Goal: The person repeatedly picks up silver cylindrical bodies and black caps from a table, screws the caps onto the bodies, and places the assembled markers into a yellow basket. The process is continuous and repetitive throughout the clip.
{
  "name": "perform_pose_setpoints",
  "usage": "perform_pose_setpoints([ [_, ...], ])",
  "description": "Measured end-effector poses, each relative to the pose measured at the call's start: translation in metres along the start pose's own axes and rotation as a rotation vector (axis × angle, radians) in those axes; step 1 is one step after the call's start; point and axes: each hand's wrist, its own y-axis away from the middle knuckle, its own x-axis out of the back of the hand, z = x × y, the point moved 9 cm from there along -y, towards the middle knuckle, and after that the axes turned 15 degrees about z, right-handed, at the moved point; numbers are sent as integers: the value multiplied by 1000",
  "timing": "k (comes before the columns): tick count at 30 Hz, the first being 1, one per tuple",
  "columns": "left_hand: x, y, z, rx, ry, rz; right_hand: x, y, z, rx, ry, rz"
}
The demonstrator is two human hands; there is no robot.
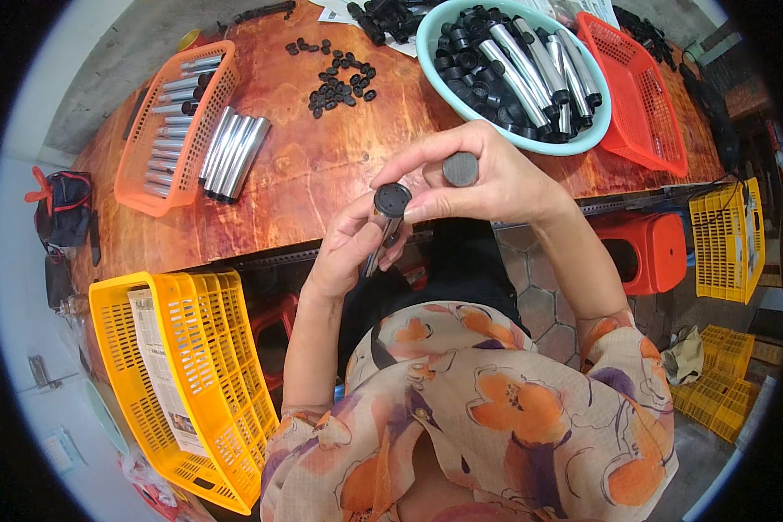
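My left hand (344, 248) is closed around a silver metal tube (389, 231), held upright at the table's front edge. A round black cap (393, 199) with small holes sits on the tube's upper end. My right hand (509, 178) is curled above it, its thumb touching the cap's rim and the index fingertip close by. Within the curl of that hand is a dark grey round-ended piece (461, 169); only its flat end shows, so its length is hidden.
Small black caps (339, 87) lie scattered on the wooden table (296, 165). Silver tubes (239, 157) lie beside an orange basket (130, 178) of more tubes. A light-blue basin (426, 52) holds tubes and black parts, next to a red basket (648, 104). Yellow crate (196, 365) stands left.
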Motion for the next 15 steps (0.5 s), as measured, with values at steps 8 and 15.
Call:
perform_pose_setpoints([
  [8,14,-2,-5,-122,36,-97,-8,12,-19,170,175,48],
  [15,26,-3,3,-283,-126,56,-14,20,-30,251,370,191],
])
